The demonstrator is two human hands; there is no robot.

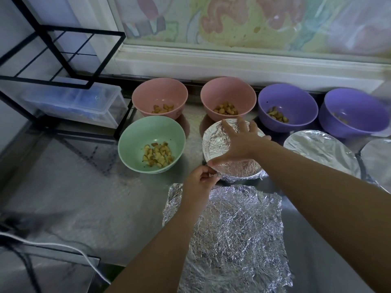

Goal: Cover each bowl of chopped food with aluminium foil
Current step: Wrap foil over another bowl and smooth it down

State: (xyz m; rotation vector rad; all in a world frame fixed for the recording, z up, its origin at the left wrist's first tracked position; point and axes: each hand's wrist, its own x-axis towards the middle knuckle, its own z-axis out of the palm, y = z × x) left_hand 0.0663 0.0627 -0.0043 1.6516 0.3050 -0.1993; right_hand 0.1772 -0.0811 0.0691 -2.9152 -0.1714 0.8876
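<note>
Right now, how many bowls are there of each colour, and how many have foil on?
Pink bowls: 2
Green bowl: 1
Purple bowls: 2
Foil-covered bowls: 3 (colours hidden)
Total: 8

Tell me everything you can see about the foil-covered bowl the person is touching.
The foil-covered bowl is round, its mouth sealed by crinkled silver foil, stretched nearly flat and folded over the rim; what is inside is hidden. It stands upright on the grey counter, right of the green bowl. The right hand lies spread on its top; the left hand pinches the foil at the near-left rim.
</note>
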